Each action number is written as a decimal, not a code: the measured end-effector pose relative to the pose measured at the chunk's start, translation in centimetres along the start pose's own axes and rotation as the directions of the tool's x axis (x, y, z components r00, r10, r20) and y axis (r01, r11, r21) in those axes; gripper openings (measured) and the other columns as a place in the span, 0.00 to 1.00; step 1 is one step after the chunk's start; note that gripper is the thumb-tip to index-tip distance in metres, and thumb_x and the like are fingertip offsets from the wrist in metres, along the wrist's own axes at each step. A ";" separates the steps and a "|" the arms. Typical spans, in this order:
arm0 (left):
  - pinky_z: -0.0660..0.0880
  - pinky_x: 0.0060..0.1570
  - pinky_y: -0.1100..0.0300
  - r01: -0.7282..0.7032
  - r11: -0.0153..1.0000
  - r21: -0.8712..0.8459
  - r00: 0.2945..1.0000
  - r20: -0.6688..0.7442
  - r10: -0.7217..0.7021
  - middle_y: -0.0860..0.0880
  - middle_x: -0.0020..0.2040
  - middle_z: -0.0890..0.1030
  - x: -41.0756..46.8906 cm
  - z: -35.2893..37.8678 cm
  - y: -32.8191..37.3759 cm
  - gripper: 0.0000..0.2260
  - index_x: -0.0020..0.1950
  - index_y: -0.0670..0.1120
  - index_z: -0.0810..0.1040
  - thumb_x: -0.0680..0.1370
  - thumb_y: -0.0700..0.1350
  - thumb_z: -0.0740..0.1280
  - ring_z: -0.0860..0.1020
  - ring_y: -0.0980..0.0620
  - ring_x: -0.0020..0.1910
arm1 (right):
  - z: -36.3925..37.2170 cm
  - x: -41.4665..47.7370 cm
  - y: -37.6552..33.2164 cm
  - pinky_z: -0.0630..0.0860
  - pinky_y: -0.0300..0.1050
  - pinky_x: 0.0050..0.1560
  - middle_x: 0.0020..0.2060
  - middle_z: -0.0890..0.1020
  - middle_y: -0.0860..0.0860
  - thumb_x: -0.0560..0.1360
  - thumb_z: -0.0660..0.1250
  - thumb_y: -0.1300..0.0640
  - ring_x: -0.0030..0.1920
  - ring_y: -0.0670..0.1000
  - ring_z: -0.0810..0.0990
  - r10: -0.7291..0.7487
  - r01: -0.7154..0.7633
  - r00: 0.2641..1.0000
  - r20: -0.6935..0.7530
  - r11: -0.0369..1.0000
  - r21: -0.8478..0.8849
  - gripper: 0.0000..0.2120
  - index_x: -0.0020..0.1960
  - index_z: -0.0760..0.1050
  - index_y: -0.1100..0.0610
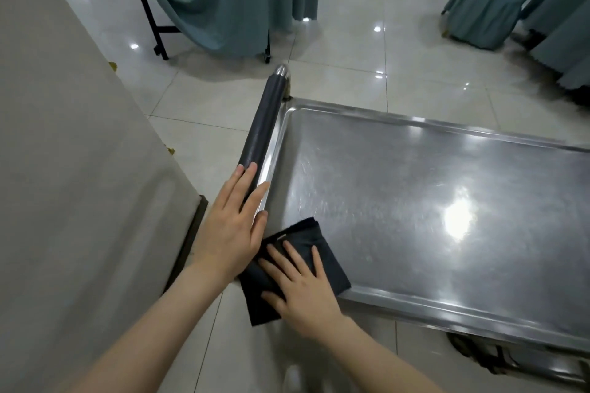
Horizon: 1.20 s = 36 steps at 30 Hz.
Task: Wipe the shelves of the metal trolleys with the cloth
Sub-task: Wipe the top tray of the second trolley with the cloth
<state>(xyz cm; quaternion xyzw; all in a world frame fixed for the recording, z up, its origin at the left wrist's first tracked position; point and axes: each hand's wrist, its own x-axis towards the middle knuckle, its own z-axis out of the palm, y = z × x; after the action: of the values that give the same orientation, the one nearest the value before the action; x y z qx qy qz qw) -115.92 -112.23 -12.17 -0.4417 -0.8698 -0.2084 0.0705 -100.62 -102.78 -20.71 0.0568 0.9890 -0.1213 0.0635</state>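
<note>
This looks like a banquet hall or restaurant dining room. At the far side stands a table draped in teal-green cloth [230, 0] reaching almost to the ground on black folding legs, and at the far right a chair in a matching teal fabric cover [482, 6]. The glossy pale tiled floor [351, 51] mirrors the ceiling lights. A beige cloth-covered table [64, 169] fills the left, and near right stands a stainless-steel service trolley [415, 169].
</note>
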 end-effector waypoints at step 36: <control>0.46 0.75 0.54 0.103 0.959 0.265 0.961 0.221 -0.164 0.52 0.80 0.50 16.0 2.3 -0.5 0.24 0.78 0.52 0.59 0.82 0.56 0.53 0.43 0.55 0.78 | -6.9 21.7 16.1 0.34 0.65 0.74 0.79 0.51 0.44 0.80 0.48 0.37 0.78 0.49 0.39 -0.009 0.012 0.998 -0.057 0.999 0.053 0.29 0.79 0.52 0.44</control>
<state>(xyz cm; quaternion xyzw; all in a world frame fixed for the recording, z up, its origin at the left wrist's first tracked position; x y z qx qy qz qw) -125.77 -99.68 -9.44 -0.3909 -0.9193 -0.0458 0.0056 -120.71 -83.45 -20.82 0.0564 0.9871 -0.1462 0.0332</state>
